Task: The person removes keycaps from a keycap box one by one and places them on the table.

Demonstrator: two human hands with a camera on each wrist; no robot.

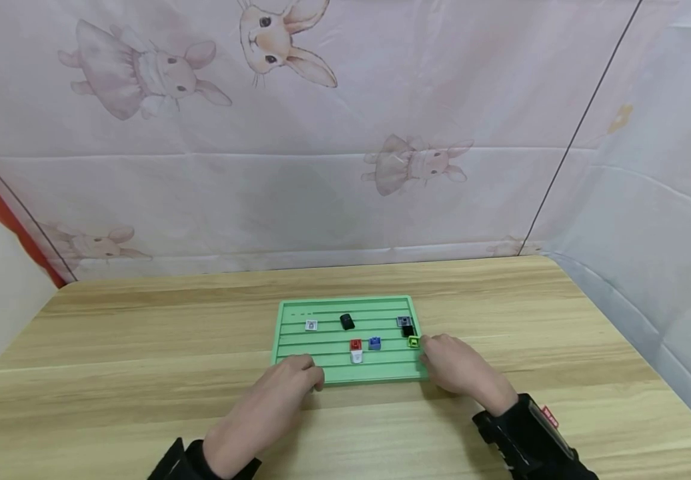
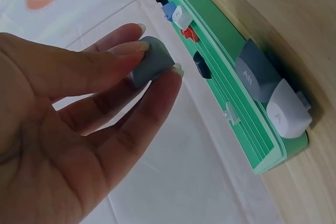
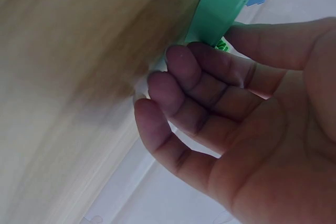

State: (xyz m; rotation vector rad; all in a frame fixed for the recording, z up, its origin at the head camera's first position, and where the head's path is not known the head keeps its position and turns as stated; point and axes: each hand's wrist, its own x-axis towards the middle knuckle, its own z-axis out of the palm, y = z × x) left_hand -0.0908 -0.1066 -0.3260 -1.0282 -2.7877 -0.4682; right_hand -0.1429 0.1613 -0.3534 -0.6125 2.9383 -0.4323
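A shallow green ridged tray (image 1: 321,373) lies on the table with several small keycaps on it. My left hand (image 1: 282,387) is at its near left corner. In the left wrist view, the thumb and fingers of that hand pinch a dark grey keycap (image 2: 152,62). A grey keycap marked Alt (image 2: 254,72) and a white keycap (image 2: 287,109) sit close together at the tray's end; the head view does not show them. My right hand (image 1: 453,363) grips the tray's right edge between thumb and index finger, its other fingers curled, beside a lime-green keycap (image 1: 413,341).
On the tray are a black keycap (image 1: 347,321), a red one (image 1: 355,345), a white one (image 1: 356,357), a blue one (image 1: 375,343) and a pale one (image 1: 311,325). The wooden table (image 1: 141,347) meets a rabbit-print curtain (image 1: 297,200) behind.
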